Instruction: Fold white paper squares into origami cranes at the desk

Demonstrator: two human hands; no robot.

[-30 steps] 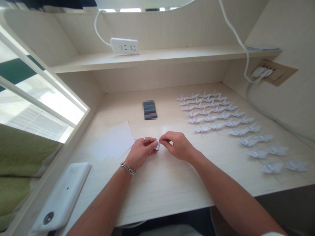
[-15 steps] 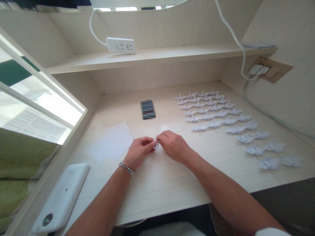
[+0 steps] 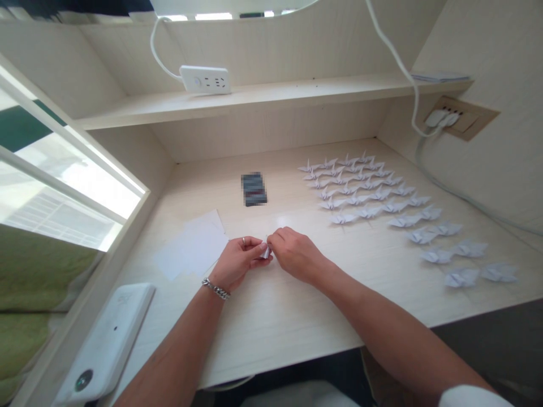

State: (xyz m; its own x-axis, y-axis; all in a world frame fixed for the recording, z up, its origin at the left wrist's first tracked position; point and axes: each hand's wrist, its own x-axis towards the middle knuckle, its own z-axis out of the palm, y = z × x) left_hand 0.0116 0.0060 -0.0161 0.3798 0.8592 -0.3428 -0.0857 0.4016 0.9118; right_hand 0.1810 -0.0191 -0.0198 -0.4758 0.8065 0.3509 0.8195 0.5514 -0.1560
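A small folded piece of white paper (image 3: 265,251) is pinched between both my hands, low over the pale wooden desk (image 3: 297,316). My left hand (image 3: 237,261), with a ring and a chain bracelet, has its fingers closed on the paper's left side. The fingers of my right hand (image 3: 294,254) are closed on its right side. Most of the paper is hidden by my fingertips. A few flat white sheets (image 3: 193,249) lie just left of my left hand.
Several white paper cranes (image 3: 382,206) lie in rows on the desk's right half. A dark blurred object (image 3: 253,189) lies behind my hands. A white device (image 3: 106,339) sits at the front left. A power strip (image 3: 205,78) rests on the shelf; cables run to a wall socket (image 3: 460,117).
Both hands stay pinched on the folded paper, working it slightly lower toward the desk. The view has drifted a little; nothing else has moved.
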